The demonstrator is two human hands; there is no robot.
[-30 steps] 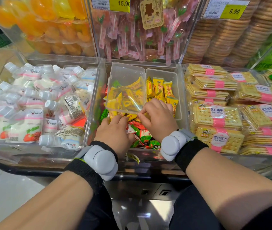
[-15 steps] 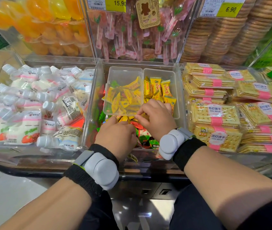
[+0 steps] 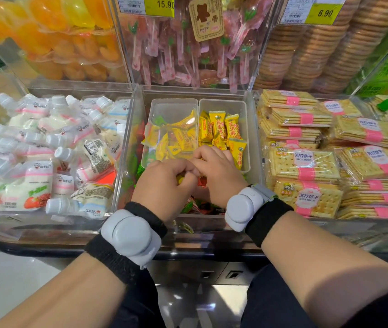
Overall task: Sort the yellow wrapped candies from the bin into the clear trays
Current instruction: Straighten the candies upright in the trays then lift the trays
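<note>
Far left: a clear bin of white squeeze pouches (image 3: 46, 147) with screw caps, piled loose. Next, the middle bin (image 3: 126, 147), clear walls, with mixed red and green wrapped sweets at the bottom front. Two clear trays sit side by side at the back of it. The left tray (image 3: 171, 110) holds a loose heap of yellow candies (image 3: 178, 136); the right tray (image 3: 243, 129) holds yellow candies standing mostly upright in a row.

Left hand (image 3: 162, 185) is down in the bin just in front of the left tray, fingers curled in tight, with a bit of yellow wrapper showing at the fingertips. It looks pinched on a candy, though most of the piece is hidden. Right hand (image 3: 219, 171) is touching the left one, knuckles up, fingers curled over the near edge where the two trays meet; whether it grips anything I cannot tell. Both hands lie just short of the sorted candies, with the unsorted ones beneath them. A red sweet (image 3: 202, 181) peeks out between the hands. Grey wrist units on black bands on both arms.

Right: stacked cracker packs (image 3: 306, 166) with pink bands.
</note>
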